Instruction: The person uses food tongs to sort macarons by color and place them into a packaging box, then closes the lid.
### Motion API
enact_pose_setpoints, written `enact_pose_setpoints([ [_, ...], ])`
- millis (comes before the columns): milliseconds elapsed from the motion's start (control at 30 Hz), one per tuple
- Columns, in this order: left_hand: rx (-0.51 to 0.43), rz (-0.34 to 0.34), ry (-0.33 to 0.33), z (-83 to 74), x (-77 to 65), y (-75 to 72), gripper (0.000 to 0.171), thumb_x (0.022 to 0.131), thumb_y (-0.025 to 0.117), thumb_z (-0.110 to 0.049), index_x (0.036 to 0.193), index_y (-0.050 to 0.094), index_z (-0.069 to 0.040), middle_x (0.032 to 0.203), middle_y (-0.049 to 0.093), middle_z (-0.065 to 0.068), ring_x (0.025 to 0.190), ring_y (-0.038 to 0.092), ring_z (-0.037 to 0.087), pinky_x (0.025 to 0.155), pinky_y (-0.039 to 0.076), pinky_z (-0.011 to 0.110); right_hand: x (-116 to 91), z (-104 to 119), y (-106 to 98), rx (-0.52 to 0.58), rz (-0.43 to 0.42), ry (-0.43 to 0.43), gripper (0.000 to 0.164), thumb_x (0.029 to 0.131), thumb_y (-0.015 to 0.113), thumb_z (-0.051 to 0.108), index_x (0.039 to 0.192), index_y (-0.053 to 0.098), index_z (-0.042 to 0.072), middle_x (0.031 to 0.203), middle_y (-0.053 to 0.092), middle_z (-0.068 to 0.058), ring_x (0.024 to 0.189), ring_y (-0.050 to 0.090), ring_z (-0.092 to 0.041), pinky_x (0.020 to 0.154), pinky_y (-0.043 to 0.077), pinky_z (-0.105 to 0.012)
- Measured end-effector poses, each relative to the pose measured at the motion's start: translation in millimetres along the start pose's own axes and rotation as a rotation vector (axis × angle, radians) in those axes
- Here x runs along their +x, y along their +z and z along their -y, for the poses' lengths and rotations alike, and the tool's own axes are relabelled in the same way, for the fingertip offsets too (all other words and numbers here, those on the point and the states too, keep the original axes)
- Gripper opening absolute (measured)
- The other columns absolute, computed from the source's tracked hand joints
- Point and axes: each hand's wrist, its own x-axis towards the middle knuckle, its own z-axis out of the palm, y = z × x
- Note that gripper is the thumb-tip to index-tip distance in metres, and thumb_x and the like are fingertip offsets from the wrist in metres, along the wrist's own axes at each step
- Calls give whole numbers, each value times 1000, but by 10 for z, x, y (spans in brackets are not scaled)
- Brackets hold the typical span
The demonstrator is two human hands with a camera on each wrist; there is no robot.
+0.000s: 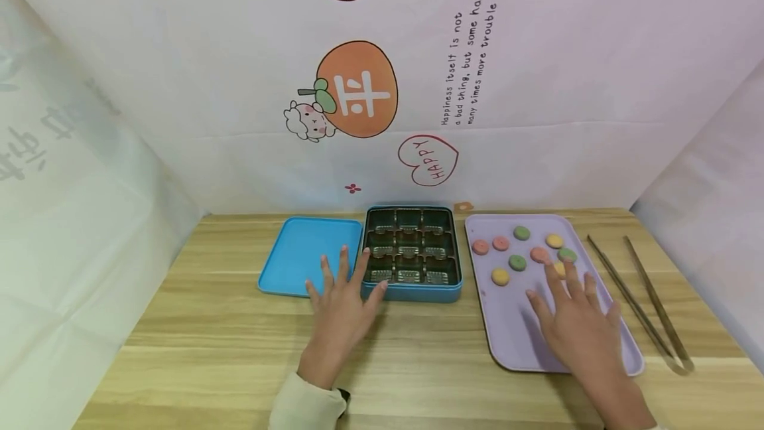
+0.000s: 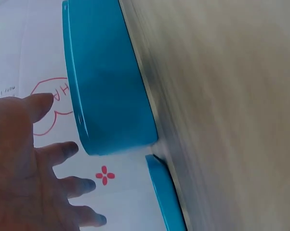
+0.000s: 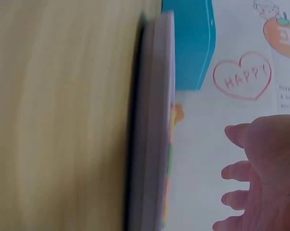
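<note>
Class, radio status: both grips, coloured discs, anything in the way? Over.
Left grip spread, empty, near box. Right grip spread, empty, above tray. Coloured discs on tray. Nothing seen between tray and box.

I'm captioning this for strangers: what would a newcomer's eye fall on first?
Probably the pink, green and yellow discs in the far half of the lilac tray, the right hand spread above it. Next, the blue box left of the tray, with its nine-compartment insert and the left hand by its near left corner. Behind, orange fruit drawings stand out on the white backdrop.
</note>
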Motion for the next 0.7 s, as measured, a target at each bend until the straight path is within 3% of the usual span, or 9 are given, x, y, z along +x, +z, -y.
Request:
enact_pose_setpoints([
  [367, -144, 102, -13, 119, 62, -108, 78, 102, 62, -57, 168, 29, -32, 177, 14, 12, 161, 2, 50, 121, 7, 85, -104, -564, -113, -36, -80, 38, 74, 112, 39, 53, 164, 27, 3, 170, 13, -33, 148, 17, -66, 99, 12, -97],
  [567, -209, 162, 12, 149, 89, -115, 81, 101, 63, -56, 168, 25, -33, 177, 11, 11, 161, -1, 49, 120, 6, 86, -82, -809, -205, -58, -104, 62, 72, 112, 39, 50, 164, 25, 2, 167, 17, -37, 144, 24, -67, 95, 24, -92],
  [700, -262, 193, 16, 145, 107, -111, 80, 102, 64, -52, 169, 25, -31, 177, 11, 12, 161, -2, 50, 120, 6, 85, -24, -961, -259, -68, -96, 62, 73, 112, 40, 48, 159, 29, -5, 161, 23, -42, 135, 30, -70, 89, 32, -90],
])
